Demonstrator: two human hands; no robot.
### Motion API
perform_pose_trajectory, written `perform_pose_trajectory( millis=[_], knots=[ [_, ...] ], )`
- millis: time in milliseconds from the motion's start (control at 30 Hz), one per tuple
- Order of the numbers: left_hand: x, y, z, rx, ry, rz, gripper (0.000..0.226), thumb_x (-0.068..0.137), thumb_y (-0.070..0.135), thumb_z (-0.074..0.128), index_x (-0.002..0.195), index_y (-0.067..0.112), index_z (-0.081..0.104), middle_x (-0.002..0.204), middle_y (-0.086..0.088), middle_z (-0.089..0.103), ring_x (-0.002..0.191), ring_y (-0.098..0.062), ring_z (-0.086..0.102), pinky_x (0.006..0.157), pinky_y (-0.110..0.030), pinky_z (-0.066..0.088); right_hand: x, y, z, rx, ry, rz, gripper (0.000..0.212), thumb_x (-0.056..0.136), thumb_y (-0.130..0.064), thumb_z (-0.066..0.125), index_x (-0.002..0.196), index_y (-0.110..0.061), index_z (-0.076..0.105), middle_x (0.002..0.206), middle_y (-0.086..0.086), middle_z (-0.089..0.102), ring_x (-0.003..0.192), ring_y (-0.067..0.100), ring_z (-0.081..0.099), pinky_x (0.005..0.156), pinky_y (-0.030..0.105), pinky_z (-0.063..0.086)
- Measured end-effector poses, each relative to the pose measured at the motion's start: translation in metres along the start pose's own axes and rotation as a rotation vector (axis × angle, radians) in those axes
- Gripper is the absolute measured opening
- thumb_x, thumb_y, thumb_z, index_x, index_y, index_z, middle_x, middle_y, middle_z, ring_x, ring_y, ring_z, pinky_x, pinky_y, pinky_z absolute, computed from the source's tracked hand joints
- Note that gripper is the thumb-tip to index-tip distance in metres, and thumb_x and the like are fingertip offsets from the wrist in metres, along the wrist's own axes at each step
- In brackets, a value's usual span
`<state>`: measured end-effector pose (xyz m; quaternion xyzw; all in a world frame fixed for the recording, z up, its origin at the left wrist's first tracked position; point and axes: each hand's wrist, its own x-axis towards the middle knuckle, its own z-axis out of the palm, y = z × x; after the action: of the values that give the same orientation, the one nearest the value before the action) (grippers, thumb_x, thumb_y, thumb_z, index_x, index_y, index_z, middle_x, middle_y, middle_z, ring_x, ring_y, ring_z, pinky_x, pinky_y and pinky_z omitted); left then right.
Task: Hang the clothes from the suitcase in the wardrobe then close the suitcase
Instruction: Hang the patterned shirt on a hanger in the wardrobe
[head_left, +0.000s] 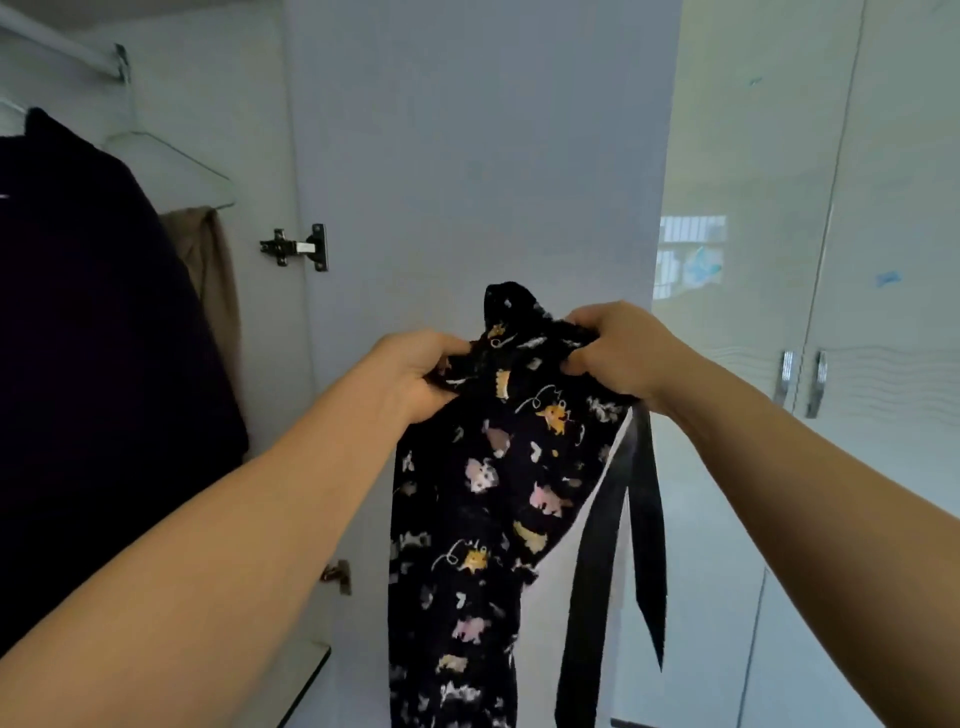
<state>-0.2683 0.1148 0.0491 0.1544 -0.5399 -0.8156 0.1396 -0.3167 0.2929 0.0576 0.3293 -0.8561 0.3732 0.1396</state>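
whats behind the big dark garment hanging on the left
A tan garment shows past the right edge of the dark garment, with the wardrobe wall behind. How far the tan piece goes is covered, as is its hanger.

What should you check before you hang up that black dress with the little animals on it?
1. Both hands hold it: ok. Left hand and right hand grip the top of the black animal-print garment.
2. Hanger inside it: cannot tell.
3. Wardrobe open: ok, white door swung out.
4. Metal rail reachable: ok, upper left.
5. Room beside the dark hanging garment: cannot tell.
6. Black ribbon ties free: ok, dangling loose.
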Motion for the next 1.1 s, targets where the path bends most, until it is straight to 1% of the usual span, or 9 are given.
perform_pose_trajectory(
  millis=[67,200,367,467,600,800,900,967,1100],
  knots=[
    [-0.006,0.002,-0.016,0.088,-0.087,-0.028,0.007,0.090,0.003,0.058,0.092,-0.004,0.058,0.091,-0.017,0.062,0.076,-0.024,0.063,0.076,-0.038,0.057,0.004,0.000,-0.001,0.071,-0.062,-0.021,0.016,0.082,0.000,0.061,0.090,-0.013,0.066,0.078,0.008,0.063,0.068,0.017,0.057,0.060,0.026,0.045],
    [0.005,0.004,-0.055,0.665,-0.274,0.164,0.111,0.053,0.033,0.090,0.146,0.027,0.029,0.131,-0.013,0.052,0.110,-0.025,0.060,0.085,-0.033,0.054,0.009,-0.002,0.002,0.136,-0.204,-0.056,0.015,0.089,-0.010,0.062,0.090,-0.024,0.065,0.085,-0.001,0.069,0.079,0.015,0.064,0.071,0.024,0.048],
    [0.008,-0.010,-0.056,0.927,-0.462,0.435,0.143,0.046,0.029,0.093,0.148,0.044,-0.005,0.156,0.011,0.015,0.143,-0.010,0.018,0.117,-0.038,0.021,0.014,-0.018,0.015,0.259,-0.387,-0.154,0.013,0.089,-0.008,0.061,0.098,-0.016,0.067,0.091,0.000,0.073,0.085,0.015,0.070,0.079,0.028,0.054],
    [0.014,-0.010,-0.057,0.804,-0.482,0.527,0.116,0.056,0.017,0.088,0.148,0.030,0.019,0.143,0.007,0.043,0.131,-0.008,0.041,0.111,-0.031,0.032,0.018,-0.026,0.019,0.234,-0.488,-0.148,0.017,0.089,-0.003,0.059,0.100,-0.014,0.065,0.088,0.000,0.072,0.083,0.016,0.069,0.073,0.025,0.054],
    [0.018,0.002,-0.064,0.780,-0.178,0.601,0.022,0.080,0.002,0.068,0.098,0.014,0.067,0.092,-0.004,0.070,0.086,-0.016,0.065,0.088,-0.037,0.051,0.031,-0.022,0.026,-0.450,-0.274,-0.095,0.024,0.081,-0.006,0.063,0.102,-0.015,0.060,0.087,0.003,0.063,0.087,0.024,0.058,0.068,0.028,0.044],
    [0.017,0.012,-0.068,0.615,-0.064,0.429,0.022,0.089,0.022,0.058,0.111,0.021,0.061,0.090,0.003,0.065,0.079,-0.012,0.060,0.061,-0.024,0.046,0.034,-0.013,0.032,0.094,-0.193,0.045,0.022,0.074,-0.013,0.077,0.094,-0.011,0.068,0.091,0.008,0.068,0.081,0.022,0.061,0.075,0.028,0.046],
    [0.008,0.006,-0.066,0.643,-0.286,0.237,0.089,0.072,0.058,0.069,0.145,0.033,0.026,0.126,0.003,0.055,0.110,-0.016,0.056,0.082,-0.032,0.049,0.035,-0.015,0.047,-0.032,-0.089,0.063,0.020,0.072,-0.016,0.077,0.090,-0.012,0.068,0.089,0.011,0.070,0.075,0.022,0.062,0.070,0.030,0.049],
    [0.005,0.005,-0.059,1.014,-0.215,0.360,0.112,0.067,0.048,0.080,0.150,0.035,0.006,0.135,0.002,0.048,0.122,-0.018,0.049,0.098,-0.033,0.042,0.038,-0.025,0.055,0.098,-0.101,0.027,0.018,0.071,-0.014,0.077,0.087,-0.014,0.069,0.084,0.007,0.070,0.072,0.020,0.065,0.069,0.032,0.053],
    [0.004,0.025,-0.056,1.358,0.074,0.643,0.023,0.081,0.010,0.061,0.103,0.018,0.062,0.089,-0.002,0.062,0.089,-0.023,0.058,0.064,-0.024,0.043,0.048,-0.043,0.059,0.394,-0.040,0.067,0.026,0.068,-0.004,0.078,0.090,-0.015,0.070,0.089,0.009,0.071,0.074,0.023,0.070,0.068,0.033,0.058]
  ],
)
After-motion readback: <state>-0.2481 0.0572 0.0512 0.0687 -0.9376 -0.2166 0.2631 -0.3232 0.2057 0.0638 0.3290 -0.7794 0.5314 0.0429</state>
